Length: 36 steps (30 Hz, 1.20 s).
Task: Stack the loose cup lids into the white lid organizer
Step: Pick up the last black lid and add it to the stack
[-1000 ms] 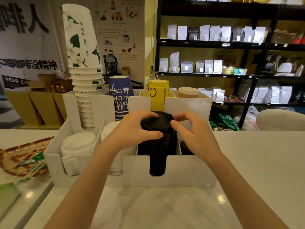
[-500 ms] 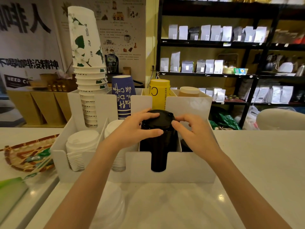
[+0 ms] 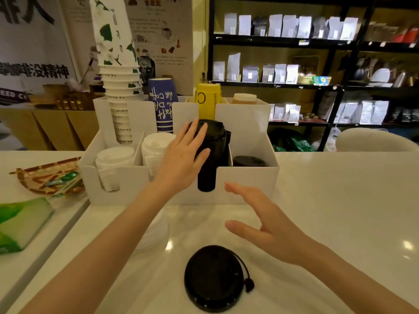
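Note:
The white lid organizer (image 3: 247, 184) stands on the counter ahead. A tall stack of black lids (image 3: 215, 155) fills its third front slot. My left hand (image 3: 183, 155) rests flat against the left side of that stack, fingers spread. My right hand (image 3: 267, 225) hovers open above the counter in front of the organizer, holding nothing. A loose black lid (image 3: 213, 277) with a tethered plug lies on the counter near me. White lid stacks (image 3: 113, 164) (image 3: 154, 152) fill the two left slots. A few black lids (image 3: 248, 160) sit low in the right slot.
Stacked paper cups (image 3: 120, 87), a blue cup stack (image 3: 162, 105) and a yellow one (image 3: 207, 100) stand in the organizer's back row. A woven tray (image 3: 45, 175) and a green packet (image 3: 20, 223) lie at left. White lids (image 3: 154, 230) show under my left forearm.
My right hand left the black stack and dropped back toward me, open. My left hand opened flat against the stack. The view tilted down, showing the loose black lid.

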Each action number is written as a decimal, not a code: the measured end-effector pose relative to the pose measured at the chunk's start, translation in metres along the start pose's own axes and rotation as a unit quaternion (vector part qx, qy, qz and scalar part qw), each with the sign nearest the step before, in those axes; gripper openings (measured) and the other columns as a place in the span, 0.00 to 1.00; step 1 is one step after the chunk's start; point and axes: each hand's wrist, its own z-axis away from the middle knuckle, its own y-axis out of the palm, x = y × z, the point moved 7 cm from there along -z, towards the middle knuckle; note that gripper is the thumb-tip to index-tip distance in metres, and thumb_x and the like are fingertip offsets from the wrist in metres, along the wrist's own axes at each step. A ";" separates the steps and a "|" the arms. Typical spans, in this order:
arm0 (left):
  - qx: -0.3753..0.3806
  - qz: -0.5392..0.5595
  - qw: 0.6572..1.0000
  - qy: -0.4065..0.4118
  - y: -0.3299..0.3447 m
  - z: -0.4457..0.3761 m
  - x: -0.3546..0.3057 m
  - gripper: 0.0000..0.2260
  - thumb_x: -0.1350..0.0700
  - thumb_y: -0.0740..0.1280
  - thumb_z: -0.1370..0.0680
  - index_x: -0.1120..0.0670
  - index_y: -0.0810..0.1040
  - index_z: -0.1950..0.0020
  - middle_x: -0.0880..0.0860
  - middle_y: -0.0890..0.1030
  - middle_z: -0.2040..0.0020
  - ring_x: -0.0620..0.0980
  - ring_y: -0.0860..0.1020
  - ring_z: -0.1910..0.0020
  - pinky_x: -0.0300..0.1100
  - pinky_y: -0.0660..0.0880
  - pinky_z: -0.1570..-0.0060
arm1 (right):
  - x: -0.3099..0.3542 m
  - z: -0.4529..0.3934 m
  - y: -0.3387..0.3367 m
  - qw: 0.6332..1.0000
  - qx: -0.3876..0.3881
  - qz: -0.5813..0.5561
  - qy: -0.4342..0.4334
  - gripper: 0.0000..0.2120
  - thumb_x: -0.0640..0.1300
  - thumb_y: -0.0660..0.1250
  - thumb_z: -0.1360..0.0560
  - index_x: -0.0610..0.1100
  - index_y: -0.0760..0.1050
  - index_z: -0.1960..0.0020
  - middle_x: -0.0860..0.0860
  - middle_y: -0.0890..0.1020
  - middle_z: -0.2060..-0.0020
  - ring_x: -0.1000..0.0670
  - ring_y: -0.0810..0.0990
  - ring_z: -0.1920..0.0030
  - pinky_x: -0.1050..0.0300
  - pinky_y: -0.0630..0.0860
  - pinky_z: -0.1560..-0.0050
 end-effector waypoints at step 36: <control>0.273 0.223 0.935 -0.046 -0.003 0.129 -0.028 0.31 0.42 0.75 0.43 0.38 0.71 0.41 0.35 0.76 0.46 0.31 0.72 0.43 0.25 0.70 0.46 | 0.006 0.010 0.014 0.991 0.122 -0.002 0.059 0.28 0.54 0.77 0.41 0.57 0.74 0.43 0.61 0.78 0.48 0.60 0.75 0.46 0.60 0.72 0.42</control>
